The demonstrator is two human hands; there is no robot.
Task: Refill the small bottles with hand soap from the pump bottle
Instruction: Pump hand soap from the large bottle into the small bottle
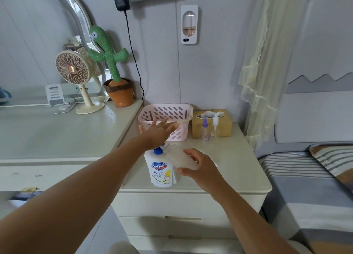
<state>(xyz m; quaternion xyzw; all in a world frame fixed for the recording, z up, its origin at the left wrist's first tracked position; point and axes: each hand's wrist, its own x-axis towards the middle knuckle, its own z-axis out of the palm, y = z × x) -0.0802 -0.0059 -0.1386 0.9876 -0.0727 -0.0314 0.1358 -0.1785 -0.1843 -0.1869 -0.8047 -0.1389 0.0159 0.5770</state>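
A white Safeguard pump bottle (160, 171) with a blue pump stands near the front of the bedside cabinet. My left hand (158, 132) lies flat on the pump head, fingers straight and spread. My right hand (202, 169) grips a small translucent bottle (181, 157), tilted with its mouth at the pump's nozzle. Two more small bottles stand behind on the right: a clear one with a purple spray top (205, 133) and a clear one with a white pump top (215, 128).
A pink slotted basket (183, 112) sits at the back of the cabinet (238, 164), beside a tan tissue box (225, 127). To the left is a dresser with a fan (73, 70) and a cactus toy (112, 62). A bed (305, 187) lies to the right.
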